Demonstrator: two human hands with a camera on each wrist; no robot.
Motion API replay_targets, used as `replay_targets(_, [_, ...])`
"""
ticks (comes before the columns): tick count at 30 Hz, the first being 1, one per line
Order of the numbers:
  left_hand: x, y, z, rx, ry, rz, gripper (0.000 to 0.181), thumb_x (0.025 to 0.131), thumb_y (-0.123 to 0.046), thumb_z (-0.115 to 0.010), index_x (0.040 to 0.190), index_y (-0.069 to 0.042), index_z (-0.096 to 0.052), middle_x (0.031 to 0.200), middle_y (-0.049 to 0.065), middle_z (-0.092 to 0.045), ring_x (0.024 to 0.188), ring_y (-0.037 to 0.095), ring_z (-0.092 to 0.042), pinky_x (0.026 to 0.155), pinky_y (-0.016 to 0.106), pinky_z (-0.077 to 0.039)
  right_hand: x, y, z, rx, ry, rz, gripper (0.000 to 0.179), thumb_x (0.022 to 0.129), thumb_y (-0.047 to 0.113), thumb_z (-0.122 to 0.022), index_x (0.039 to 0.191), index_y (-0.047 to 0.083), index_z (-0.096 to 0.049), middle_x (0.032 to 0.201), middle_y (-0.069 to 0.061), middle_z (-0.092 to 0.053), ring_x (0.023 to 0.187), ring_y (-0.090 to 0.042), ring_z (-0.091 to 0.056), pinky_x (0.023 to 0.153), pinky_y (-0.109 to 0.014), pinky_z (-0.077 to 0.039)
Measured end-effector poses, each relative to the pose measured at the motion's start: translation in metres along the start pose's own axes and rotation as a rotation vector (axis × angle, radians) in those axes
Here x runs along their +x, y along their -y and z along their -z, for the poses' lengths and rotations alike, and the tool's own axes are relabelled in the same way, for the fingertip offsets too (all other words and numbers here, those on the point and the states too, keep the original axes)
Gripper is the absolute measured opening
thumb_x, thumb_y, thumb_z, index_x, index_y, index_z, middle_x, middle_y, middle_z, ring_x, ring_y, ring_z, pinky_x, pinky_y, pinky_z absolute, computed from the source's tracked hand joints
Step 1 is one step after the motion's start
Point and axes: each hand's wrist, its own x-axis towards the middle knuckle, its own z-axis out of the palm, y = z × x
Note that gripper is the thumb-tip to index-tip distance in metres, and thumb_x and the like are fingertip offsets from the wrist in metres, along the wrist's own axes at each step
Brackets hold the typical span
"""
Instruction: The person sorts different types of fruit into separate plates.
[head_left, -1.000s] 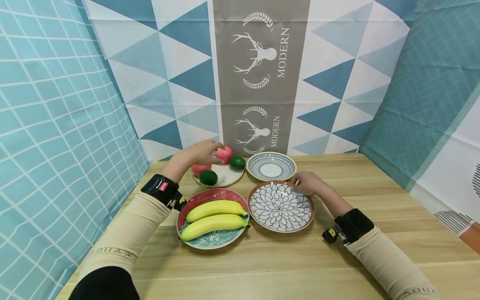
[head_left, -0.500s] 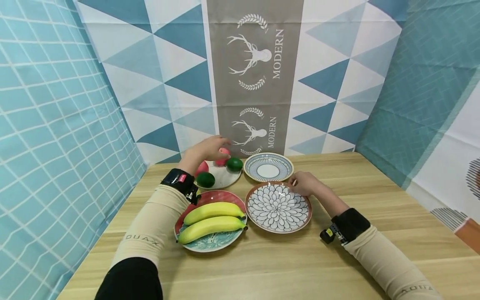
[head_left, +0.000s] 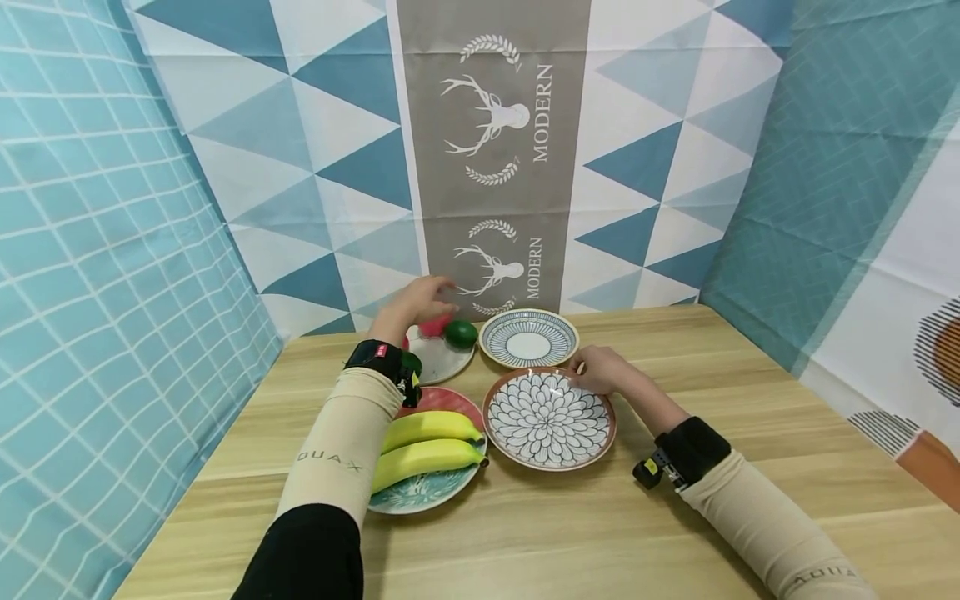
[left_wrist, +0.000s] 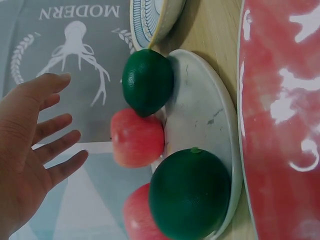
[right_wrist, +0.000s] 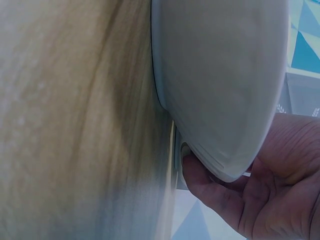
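Note:
My left hand (head_left: 422, 302) hovers over the back of a white plate (left_wrist: 200, 107), its fingers spread and holding nothing. On that plate sit a red apple (left_wrist: 137, 140), another red apple (left_wrist: 140, 215) partly covered, and two dark green fruits, one with a pointed tip (left_wrist: 147, 82) and one rounder (left_wrist: 190, 195). In the left wrist view the hand (left_wrist: 30, 155) stays apart from the fruit. My right hand (head_left: 600, 369) pinches the upper right rim of a brown-edged plate with a petal pattern (head_left: 547, 421). The right wrist view shows the thumb under that rim.
Two bananas (head_left: 431, 456) lie on a red and teal plate (head_left: 453, 402), partly behind my left forearm. A blue-striped plate (head_left: 527, 343) stands at the back, right behind the petal plate. Patterned cloth walls (head_left: 630, 167) enclose the wooden table (head_left: 570, 533).
My left hand has moved right and back over the white plate, and its forearm now overlaps the banana plate. My right hand keeps its grip on the petal plate's rim. The head view has shifted slightly.

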Motion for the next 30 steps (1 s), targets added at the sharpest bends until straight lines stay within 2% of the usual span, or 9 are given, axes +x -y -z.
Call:
replay_targets(3, [0.002, 0.007, -0.005, -0.001, 0.0, 0.034, 0.052, 0.093, -0.029, -0.066, 0.138, -0.008, -0.052, 0.134, 0.018, -0.057, 0.121, 0.032, -0.055, 0.1, 0.047, -0.044, 0.002, 0.001, -0.001, -0.007, 0.009, 0.005, 0.009, 0.091, 0.018, -0.07, 0.095, 0.01, -0.069, 0.097, -0.01, -0.066, 0.074, -0.02, -0.059, 0.053, -0.029, -0.047])
replay_targets(7, [0.007, 0.01, -0.01, 0.041, -0.009, 0.042, 0.053, 0.091, -0.031, -0.068, 0.136, -0.005, -0.054, 0.128, 0.019, -0.061, 0.117, 0.033, -0.057, 0.1, 0.047, -0.043, 0.003, 0.002, -0.001, -0.014, 0.01, -0.003, 0.01, 0.091, 0.018, -0.07, 0.097, 0.009, -0.069, 0.097, -0.01, -0.066, 0.075, -0.02, -0.059, 0.055, -0.029, -0.048])
replay_targets(10, [0.011, 0.009, -0.015, 0.068, -0.018, 0.042, 0.057, 0.089, -0.034, -0.07, 0.136, -0.006, -0.054, 0.125, 0.019, -0.062, 0.115, 0.033, -0.057, 0.099, 0.047, -0.043, 0.004, 0.002, 0.0, -0.016, 0.002, -0.016, 0.012, 0.091, 0.017, -0.07, 0.099, 0.009, -0.07, 0.097, -0.01, -0.066, 0.073, -0.02, -0.059, 0.054, -0.028, -0.048])
replay_targets(14, [0.013, 0.003, -0.024, 0.064, 0.013, 0.076, 0.062, 0.087, -0.04, -0.072, 0.138, -0.01, -0.053, 0.127, 0.017, -0.059, 0.114, 0.031, -0.055, 0.098, 0.047, -0.044, 0.004, 0.0, 0.001, -0.019, 0.009, -0.02, 0.011, 0.092, 0.018, -0.07, 0.098, 0.009, -0.07, 0.095, -0.009, -0.066, 0.072, -0.02, -0.058, 0.054, -0.028, -0.046])
replay_targets(19, [0.012, -0.003, -0.034, 0.038, 0.036, 0.086, 0.061, 0.086, -0.037, -0.074, 0.136, -0.009, -0.054, 0.126, 0.018, -0.059, 0.113, 0.031, -0.056, 0.097, 0.047, -0.045, 0.002, 0.0, 0.0, -0.019, 0.01, -0.012, 0.01, 0.091, 0.018, -0.07, 0.096, 0.009, -0.069, 0.093, -0.008, -0.066, 0.073, -0.02, -0.058, 0.055, -0.029, -0.046])
replay_targets(25, [0.015, -0.005, -0.046, 0.05, 0.071, 0.107, 0.06, 0.085, -0.038, -0.076, 0.135, -0.011, -0.057, 0.127, 0.011, -0.063, 0.117, 0.028, -0.057, 0.101, 0.045, -0.041, 0.003, 0.0, -0.001, -0.006, 0.006, -0.024, 0.01, 0.091, 0.018, -0.071, 0.095, 0.01, -0.069, 0.094, -0.008, -0.065, 0.074, -0.02, -0.058, 0.055, -0.028, -0.047])
replay_targets(28, [0.017, -0.004, -0.05, 0.064, 0.093, 0.099, 0.06, 0.084, -0.038, -0.076, 0.135, -0.012, -0.058, 0.126, 0.01, -0.064, 0.117, 0.027, -0.057, 0.101, 0.044, -0.041, 0.002, 0.0, -0.001, -0.007, 0.007, -0.01, 0.008, 0.091, 0.017, -0.071, 0.093, 0.01, -0.068, 0.093, -0.008, -0.066, 0.074, -0.02, -0.059, 0.056, -0.029, -0.047])
replay_targets(29, [0.022, 0.004, -0.055, 0.057, 0.083, 0.062, 0.061, 0.082, -0.041, -0.077, 0.132, -0.012, -0.06, 0.123, 0.009, -0.065, 0.114, 0.026, -0.059, 0.099, 0.042, -0.043, 0.002, 0.0, -0.001, -0.007, 0.006, -0.007, 0.008, 0.091, 0.017, -0.071, 0.092, 0.01, -0.068, 0.093, -0.008, -0.066, 0.075, -0.021, -0.059, 0.056, -0.029, -0.047])
replay_targets(30, [0.023, 0.005, -0.056, 0.058, 0.086, 0.05, 0.06, 0.081, -0.041, -0.078, 0.131, -0.011, -0.06, 0.122, 0.01, -0.065, 0.113, 0.027, -0.059, 0.098, 0.042, -0.043, 0.002, 0.001, 0.0, -0.007, 0.004, -0.005, 0.008, 0.091, 0.017, -0.071, 0.092, 0.01, -0.068, 0.093, -0.008, -0.066, 0.075, -0.021, -0.059, 0.056, -0.029, -0.047])
